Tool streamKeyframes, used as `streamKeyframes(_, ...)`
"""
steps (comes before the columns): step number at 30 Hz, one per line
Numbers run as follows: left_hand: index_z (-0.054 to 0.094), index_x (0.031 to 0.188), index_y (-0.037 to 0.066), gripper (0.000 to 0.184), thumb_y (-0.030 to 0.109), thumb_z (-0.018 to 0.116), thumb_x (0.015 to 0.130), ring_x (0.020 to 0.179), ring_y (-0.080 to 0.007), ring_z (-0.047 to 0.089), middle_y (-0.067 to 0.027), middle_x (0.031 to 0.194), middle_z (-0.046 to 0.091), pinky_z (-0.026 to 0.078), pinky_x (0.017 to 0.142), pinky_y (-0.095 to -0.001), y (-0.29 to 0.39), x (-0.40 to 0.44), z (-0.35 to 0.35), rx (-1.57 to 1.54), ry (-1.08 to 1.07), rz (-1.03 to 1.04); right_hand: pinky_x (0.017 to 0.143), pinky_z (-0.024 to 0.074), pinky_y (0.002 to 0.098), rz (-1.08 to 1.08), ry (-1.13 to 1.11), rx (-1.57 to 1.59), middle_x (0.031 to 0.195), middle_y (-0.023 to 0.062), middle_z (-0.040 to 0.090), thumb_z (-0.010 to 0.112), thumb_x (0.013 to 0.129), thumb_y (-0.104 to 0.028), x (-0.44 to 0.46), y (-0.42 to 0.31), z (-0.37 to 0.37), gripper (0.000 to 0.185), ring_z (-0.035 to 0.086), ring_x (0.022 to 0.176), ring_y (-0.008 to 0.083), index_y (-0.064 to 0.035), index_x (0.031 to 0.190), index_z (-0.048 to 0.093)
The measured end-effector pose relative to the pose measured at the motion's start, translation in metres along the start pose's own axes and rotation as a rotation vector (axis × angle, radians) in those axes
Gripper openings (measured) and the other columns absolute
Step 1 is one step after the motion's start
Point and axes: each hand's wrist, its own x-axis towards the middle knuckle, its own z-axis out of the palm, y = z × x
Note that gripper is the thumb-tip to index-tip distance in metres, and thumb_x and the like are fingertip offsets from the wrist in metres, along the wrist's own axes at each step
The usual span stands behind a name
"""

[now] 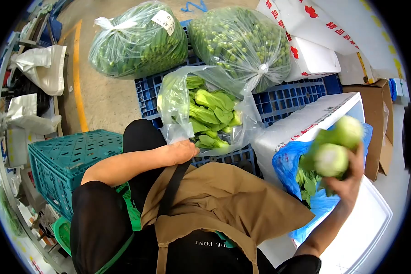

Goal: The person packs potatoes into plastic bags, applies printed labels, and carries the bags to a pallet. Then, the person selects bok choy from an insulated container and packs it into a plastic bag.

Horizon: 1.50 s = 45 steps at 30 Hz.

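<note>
My left hand (185, 151) is closed on the near edge of an open clear plastic bag (171, 132). Green leafy bok choy (210, 109) lies inside that bag. On the right, my right hand (349, 178) grips bok choy heads (331, 160), their pale bases toward me, slightly blurred. They are above a white foam box (283, 132) lined with a blue plastic bag (285, 162). More leafy greens (308, 182) show inside the blue bag, below the held heads.
Two tied clear bags of green vegetables (139, 43) (239, 43) sit beyond on a blue pallet (146, 93). A teal crate (73, 150) stands at left. White foam boxes (313, 57) and a cardboard box (367, 123) are at right.
</note>
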Motion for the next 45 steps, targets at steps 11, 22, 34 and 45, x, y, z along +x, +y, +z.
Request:
streamKeyframes(11,0.064,0.083,0.008,0.016,0.017,0.053,0.076,0.066,-0.0284,0.063,-0.0118,0.069,0.061,0.049,0.055,-0.0389,0.025,-0.028,-0.039,-0.240,-0.086,0.016,0.087,0.0368,0.0471,-0.376,-0.696,-0.549,0.115,0.0256,0.042,0.071,0.061,-0.041,0.071,-0.059,0.352,0.059,0.045,0.104,0.0360,-0.0141,0.112,0.058)
streamKeyframes(22,0.062,0.077,0.008,0.009,0.012,0.058,0.069,0.072,-0.0305,0.062,-0.0124,0.074,0.062,0.049,0.062,-0.0427,0.010,-0.014,-0.054,-0.268,-0.176,-0.077,0.100,0.0180,0.0644,-0.614,-0.507,-0.248,0.143,0.0229,0.019,0.049,0.081,-0.019,0.017,0.008,0.425,0.047,0.026,0.127,0.0438,-0.0315,0.127,0.046)
streamKeyframes(34,0.057,0.105,0.006,0.037,0.005,0.059,0.068,0.087,-0.0381,0.056,-0.0173,0.082,0.059,0.047,0.074,-0.0431,0.010,-0.004,-0.060,-0.330,-0.203,-0.209,0.075,0.0493,0.0314,0.338,-0.417,0.078,0.085,0.0121,0.066,0.052,0.078,-0.012,-0.016,0.087,-0.024,0.023,0.063,0.080,0.0203,0.0008,0.093,0.064)
streamKeyframes(45,0.059,0.089,0.003,0.030,-0.006,0.055,0.061,0.077,-0.0354,0.056,-0.0164,0.077,0.058,0.045,0.067,-0.0418,0.048,0.085,-0.197,-0.358,0.040,0.081,0.089,0.0353,0.0462,0.431,-0.283,-0.568,0.113,0.0189,0.048,0.072,0.060,-0.018,-0.176,0.221,0.150,0.086,0.046,0.108,0.0328,0.0003,0.132,0.030)
